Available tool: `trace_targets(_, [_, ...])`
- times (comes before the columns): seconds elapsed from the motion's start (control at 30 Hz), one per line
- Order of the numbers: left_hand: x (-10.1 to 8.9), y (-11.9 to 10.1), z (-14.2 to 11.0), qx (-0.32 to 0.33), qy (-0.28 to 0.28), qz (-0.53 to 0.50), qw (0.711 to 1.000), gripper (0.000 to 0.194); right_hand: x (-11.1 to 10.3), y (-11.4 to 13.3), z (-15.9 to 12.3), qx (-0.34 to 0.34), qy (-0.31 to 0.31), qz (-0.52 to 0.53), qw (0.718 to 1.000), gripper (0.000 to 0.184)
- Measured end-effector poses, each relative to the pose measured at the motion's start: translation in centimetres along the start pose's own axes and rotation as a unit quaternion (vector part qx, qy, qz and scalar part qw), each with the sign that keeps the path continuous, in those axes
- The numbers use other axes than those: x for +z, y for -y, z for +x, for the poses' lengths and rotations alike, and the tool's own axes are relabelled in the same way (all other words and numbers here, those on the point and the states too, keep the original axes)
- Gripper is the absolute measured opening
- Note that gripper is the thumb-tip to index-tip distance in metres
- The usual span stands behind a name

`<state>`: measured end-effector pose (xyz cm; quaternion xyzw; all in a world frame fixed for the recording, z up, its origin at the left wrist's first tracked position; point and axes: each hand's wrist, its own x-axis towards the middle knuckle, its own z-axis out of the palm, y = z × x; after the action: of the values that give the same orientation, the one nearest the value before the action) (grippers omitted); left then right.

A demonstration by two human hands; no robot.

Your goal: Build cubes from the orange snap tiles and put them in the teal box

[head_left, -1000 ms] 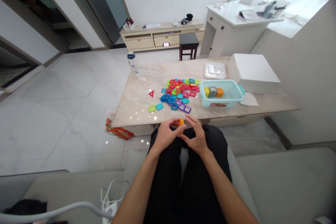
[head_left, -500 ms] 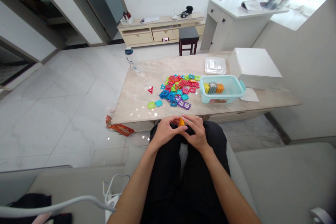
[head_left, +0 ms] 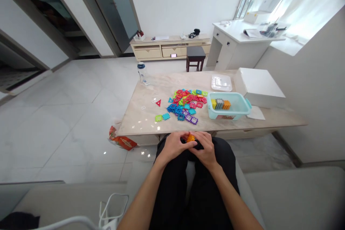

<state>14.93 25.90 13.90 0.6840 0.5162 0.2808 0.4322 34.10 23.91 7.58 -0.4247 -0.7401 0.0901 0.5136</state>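
Above my lap, my left hand (head_left: 176,145) and my right hand (head_left: 205,148) meet around orange plastic interlocking tiles (head_left: 191,138). Fingers of both hands are closed on them, and they partly hide how many there are. Beyond my hands, a pile of colourful interlocking tiles (head_left: 185,101) in red, green, blue and purple lies on the table (head_left: 140,115). A turquoise tub (head_left: 228,115) to the right of the pile holds stacked yellow, grey and orange tiles (head_left: 221,104). Left of the pile lie a red triangle tile (head_left: 158,103) and small white square pieces.
A water bottle (head_left: 142,73) stands at the table's far left corner. Behind the tub are a clear plastic lid (head_left: 221,82) and a white box (head_left: 258,86). An orange bag (head_left: 124,142) rests on the floor by the table's left end. Past the table stands a dark stool (head_left: 196,54).
My head view has tilted up, so the table and hands appear lower. Both hands keep hold of the orange tiles, with a slight shift of the fingers.
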Motion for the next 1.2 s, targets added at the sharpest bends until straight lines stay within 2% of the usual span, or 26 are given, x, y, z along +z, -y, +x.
trace_targets(0.07, [0.2, 0.2, 0.0, 0.011, -0.026, -0.02, 0.999, 0.039, -0.2, -0.2, 0.4, -0.006, 0.009, -0.032, 0.999, 0.041])
trace_targets(0.13, [0.4, 0.4, 0.0, 0.031, -0.078, -0.036, 0.996, 0.04, -0.3, -0.3, 1.2, -0.015, 0.029, -0.085, 0.996, 0.041])
trace_targets(0.3, [0.4, 1.5, -0.1, 0.043, -0.185, -0.074, 0.979, 0.022, 0.4, 0.1, 3.7, -0.076, 0.099, -0.215, 0.969, 0.039])
trace_targets(0.43, [0.1, 2.3, -0.2, 0.021, -0.24, -0.093, 0.966, 0.02, 1.9, 0.7, 5.0, -0.108, 0.142, -0.218, 0.96, 0.04])
trace_targets(0.53, [-0.8, 3.4, 0.0, 0.01, -0.259, -0.123, 0.958, 0.025, 2.9, 0.7, 5.5, -0.094, 0.158, -0.167, 0.969, 0.043])
trace_targets(0.63, [-2.4, 5.2, 0.7, 0.007, -0.259, -0.138, 0.956, 0.031, 3.7, -0.4, 6.3, -0.026, 0.179, -0.058, 0.982, 0.061])
trace_targets(0.7, [-3.4, 6.5, 1.4, -0.005, -0.259, -0.151, 0.954, 0.036, 4.4, -1.7, 7.0, 0.067, 0.188, 0.018, 0.98, 0.07])
trace_targets(0.73, [-3.7, 7.1, 1.8, -0.012, -0.26, -0.158, 0.952, 0.038, 4.9, -2.5, 7.4, 0.123, 0.191, 0.053, 0.972, 0.067])
trace_targets(0.83, [-3.9, 8.4, 2.9, -0.027, -0.245, -0.173, 0.954, 0.043, 6.4, -4.6, 8.3, 0.282, 0.214, 0.157, 0.922, 0.054])
trace_targets(0.9, [-3.6, 9.0, 3.4, -0.035, -0.23, -0.174, 0.957, 0.044, 7.3, -5.7, 8.4, 0.347, 0.229, 0.224, 0.881, 0.054])
trace_targets(0.97, [-3.2, 9.4, 3.8, -0.047, -0.226, -0.171, 0.958, 0.045, 8.0, -6.3, 8.2, 0.374, 0.228, 0.274, 0.856, 0.055])
trace_targets(1.1, [-2.3, 10.3, 4.6, -0.071, -0.222, -0.161, 0.959, 0.045, 8.9, -7.4, 7.0, 0.395, 0.202, 0.3, 0.844, 0.054])
trace_targets(1.2, [-1.6, 10.7, 5.3, -0.083, -0.212, -0.151, 0.962, 0.041, 9.2, -8.3, 6.2, 0.417, 0.208, 0.304, 0.831, 0.054])
